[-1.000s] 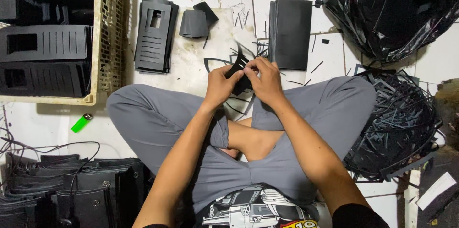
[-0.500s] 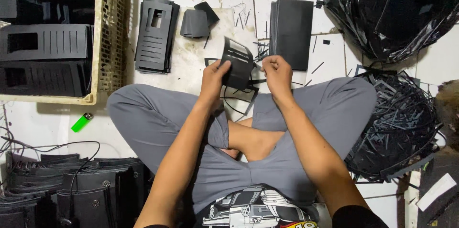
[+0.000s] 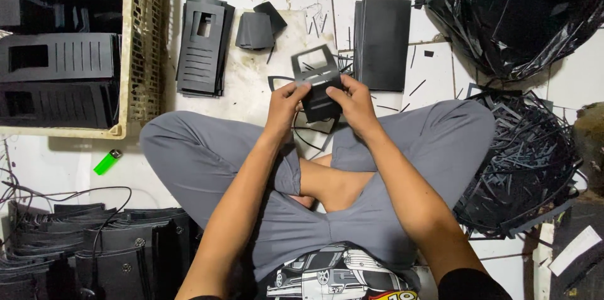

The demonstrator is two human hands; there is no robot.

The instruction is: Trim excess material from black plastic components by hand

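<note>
Black plastic panel (image 3: 319,83) pinched from both sides — left hand (image 3: 286,104) at its left edge, right hand (image 3: 353,100) at its right — held above crossed legs, near the flat black stack (image 3: 381,42) on the floor.

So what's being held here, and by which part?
A black slotted panel, held by both hands: left hand on its left edge, right hand on its right edge.
</note>
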